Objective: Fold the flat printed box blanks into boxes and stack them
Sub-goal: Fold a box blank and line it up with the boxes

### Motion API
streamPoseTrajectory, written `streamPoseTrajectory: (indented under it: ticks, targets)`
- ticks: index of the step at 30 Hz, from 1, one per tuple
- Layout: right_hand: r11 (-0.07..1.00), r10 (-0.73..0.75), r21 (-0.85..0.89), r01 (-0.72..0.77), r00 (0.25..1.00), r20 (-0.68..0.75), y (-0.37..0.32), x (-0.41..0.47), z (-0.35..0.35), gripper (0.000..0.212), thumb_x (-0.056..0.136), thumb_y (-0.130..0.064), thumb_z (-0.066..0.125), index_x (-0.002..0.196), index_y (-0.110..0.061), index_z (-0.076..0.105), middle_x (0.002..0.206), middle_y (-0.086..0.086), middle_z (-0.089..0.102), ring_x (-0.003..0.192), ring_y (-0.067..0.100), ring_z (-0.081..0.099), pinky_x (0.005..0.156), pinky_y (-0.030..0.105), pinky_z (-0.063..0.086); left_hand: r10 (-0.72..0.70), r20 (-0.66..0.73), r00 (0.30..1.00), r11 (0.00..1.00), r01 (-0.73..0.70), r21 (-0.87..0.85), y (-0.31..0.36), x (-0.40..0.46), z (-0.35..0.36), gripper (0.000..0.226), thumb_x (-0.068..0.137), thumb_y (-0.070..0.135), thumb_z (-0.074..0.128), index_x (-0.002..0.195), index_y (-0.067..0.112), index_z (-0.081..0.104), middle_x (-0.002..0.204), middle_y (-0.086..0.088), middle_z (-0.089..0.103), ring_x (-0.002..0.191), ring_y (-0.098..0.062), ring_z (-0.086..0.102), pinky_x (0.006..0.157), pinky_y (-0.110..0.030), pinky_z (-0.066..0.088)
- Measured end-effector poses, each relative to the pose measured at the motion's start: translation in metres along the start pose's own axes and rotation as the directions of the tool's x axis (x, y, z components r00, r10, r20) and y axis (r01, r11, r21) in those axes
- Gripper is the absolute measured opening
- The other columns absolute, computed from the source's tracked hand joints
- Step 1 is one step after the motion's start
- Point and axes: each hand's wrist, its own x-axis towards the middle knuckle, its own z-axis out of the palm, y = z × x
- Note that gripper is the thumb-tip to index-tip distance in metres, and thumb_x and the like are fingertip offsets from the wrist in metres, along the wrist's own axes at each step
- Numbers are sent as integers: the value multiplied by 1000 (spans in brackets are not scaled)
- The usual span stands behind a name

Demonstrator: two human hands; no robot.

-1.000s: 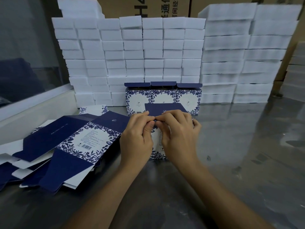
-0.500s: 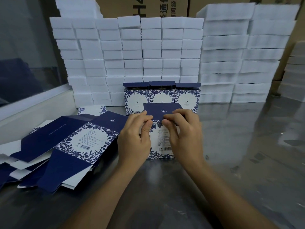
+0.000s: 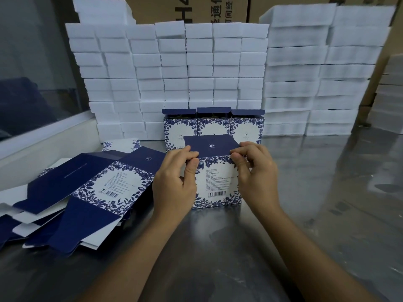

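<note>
Since a second ago the two hands have slid apart to the box's top corners at frame centre. The left hand and right hand each pinch its matte navy flap. Smooth floral-printed card; flat blanks fan across the shiny metal table at left.

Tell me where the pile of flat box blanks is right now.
In the head view, the pile of flat box blanks lies on the metal table at the person's left, beside the left hand and the box being folded.
</note>
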Motion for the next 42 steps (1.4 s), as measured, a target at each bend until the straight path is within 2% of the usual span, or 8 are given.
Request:
streamPoseTrajectory:
  ticks: [5, 9, 12, 19, 26, 33, 37, 42]
  targets:
    - [960, 155, 238, -147, 988, -15, 3, -2, -2, 21, 103, -17, 54, 92, -27, 69, 89, -14, 67, 75, -2, 60, 68, 16, 44, 2, 5, 1000, 1000, -2, -24, 0, 0, -1, 22, 95, 21, 55, 102, 8, 71, 114, -1, 66, 103, -16, 65, 79, -25, 51]
    - [864, 326, 384, -324, 943, 63, 6, 2, -8, 27, 104, -17, 51, 93, -32, 70, 86, 2, 67, 80, 20, 58, 75, 47, 54, 3, -1, 1000, 999, -3, -39, -5, -1, -3, 15, 96, 11, 57, 101, 8, 70, 113, 1, 64, 97, -15, 65, 75, -9, 45]
    - [803, 389, 430, -412, 910, 143, 4, 3, -9, 13, 96, -21, 64, 103, -32, 69, 97, 3, 72, 84, 16, 66, 77, 44, 59, -24, -21, 1000, 996, 22, -85, -9, -1, -6, 15, 97, 10, 55, 102, 8, 69, 115, 0, 65, 95, -5, 63, 74, -11, 48]
    - [723, 400, 427, -543, 833, 382, 1, -3, -9, 119, 47, -58, 82, 150, -35, 30, 123, -2, 69, 105, 5, 69, 81, 22, 57, -104, 60, 993, 994, 107, -36, -14, -2, -10, 44, 92, 44, 52, 130, 23, 61, 157, 15, 26, 143, 1, 25, 109, -23, 30]
    - [838, 372, 287, -463, 871, 321, 1, -13, -2, 111, 47, -58, 84, 144, -39, 33, 115, 0, 64, 94, 5, 69, 75, 27, 61, -165, 278, 946, 957, 222, -188, -17, -7, -9, 81, 78, 72, 50, 149, 37, 31, 159, 27, 13, 142, 14, 12, 110, -14, 19]
    - [781, 387, 391, -487, 869, 309, 2, -8, -1, 47, 92, -56, 48, 126, -26, 56, 69, -3, 70, 65, 5, 66, 62, 16, 52, -204, 120, 972, 945, 227, -237, -22, -1, -13, 25, 96, 37, 45, 116, 31, 59, 138, 20, 48, 130, -8, 48, 106, -42, 44]
    - [783, 372, 405, -472, 878, 303, 2, -11, -1, 30, 101, -27, 58, 129, -22, 52, 67, 2, 70, 59, 18, 68, 58, 25, 57, -225, 66, 972, 926, 234, -295, -20, 2, -14, 22, 95, 24, 40, 99, 33, 59, 111, 19, 62, 111, -5, 57, 94, -29, 45]
    - [819, 359, 378, -432, 900, 248, 4, -11, 0, 63, 85, -32, 76, 137, -36, 41, 118, 2, 61, 95, 9, 65, 74, 22, 56, -289, 116, 950, 849, 310, -428, -18, 4, -15, 21, 97, 19, 43, 96, 29, 62, 107, 17, 65, 111, -11, 58, 94, -30, 43]
